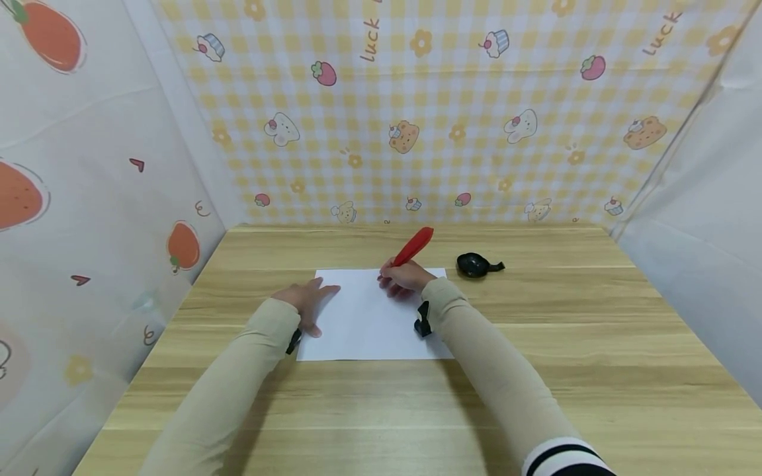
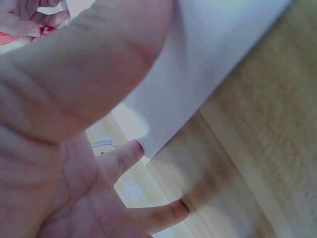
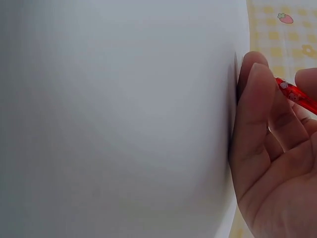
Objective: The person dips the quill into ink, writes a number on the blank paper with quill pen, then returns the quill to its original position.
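A white sheet of paper [image 1: 369, 324] lies flat on the wooden table. My left hand [image 1: 306, 303] rests at its left edge with fingers spread; in the left wrist view, thumb and fingers [image 2: 121, 161] reach over the sheet's edge and the wood beside it. Near the paper's upper right part, my right hand [image 1: 407, 276] holds a red pen [image 1: 415, 246] with a wide, feather-like top slanting up to the right. The right wrist view shows the pen's red patterned barrel [image 3: 296, 94] by the thumb, while the other fingers curl loosely at the paper. The tip's contact is unclear.
A small black pan-shaped dish [image 1: 474, 265] with a short handle sits on the table, right of the paper's top corner. Behind the table [image 1: 369, 410] hangs a yellow checked cloth [image 1: 369, 172]; pale cloths [image 1: 714, 231] hang at both sides.
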A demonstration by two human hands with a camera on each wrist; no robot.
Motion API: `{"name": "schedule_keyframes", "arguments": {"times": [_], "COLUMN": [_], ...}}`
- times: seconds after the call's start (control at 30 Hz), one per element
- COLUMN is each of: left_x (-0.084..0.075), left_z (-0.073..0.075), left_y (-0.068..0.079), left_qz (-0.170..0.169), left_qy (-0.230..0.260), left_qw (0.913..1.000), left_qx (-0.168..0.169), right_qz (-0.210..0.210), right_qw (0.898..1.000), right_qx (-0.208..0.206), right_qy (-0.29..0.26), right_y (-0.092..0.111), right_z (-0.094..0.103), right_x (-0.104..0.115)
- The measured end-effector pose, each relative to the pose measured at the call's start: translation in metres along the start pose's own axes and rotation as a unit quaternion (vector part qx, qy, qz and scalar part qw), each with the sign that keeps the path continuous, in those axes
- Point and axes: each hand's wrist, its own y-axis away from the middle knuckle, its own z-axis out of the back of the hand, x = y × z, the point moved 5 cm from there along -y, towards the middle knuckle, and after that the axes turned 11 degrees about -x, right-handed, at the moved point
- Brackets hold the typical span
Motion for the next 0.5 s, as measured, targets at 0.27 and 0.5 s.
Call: {"name": "schedule_keyframes", "arguments": {"times": [0.27,0.5], "left_x": [-0.0013,-0.0007], "left_z": [-0.0010,0.0016], "left_y": [0.0005,-0.0023], "left_qz": [0.005,-0.004], "left_qy": [-0.002,0.013], "left_qw": [1.0000,0.9999], "left_qx": [-0.004,0.009], "right_qz": [0.001,0.009], "right_qw": [1.000,1.000], "right_qx": [0.013,0.011], "right_qy": [0.001,0.011], "right_y": [-0.0001,0.0029], "right_z": [-0.0015,-0.0010], "right_x": [-0.0013,0.0016]}}
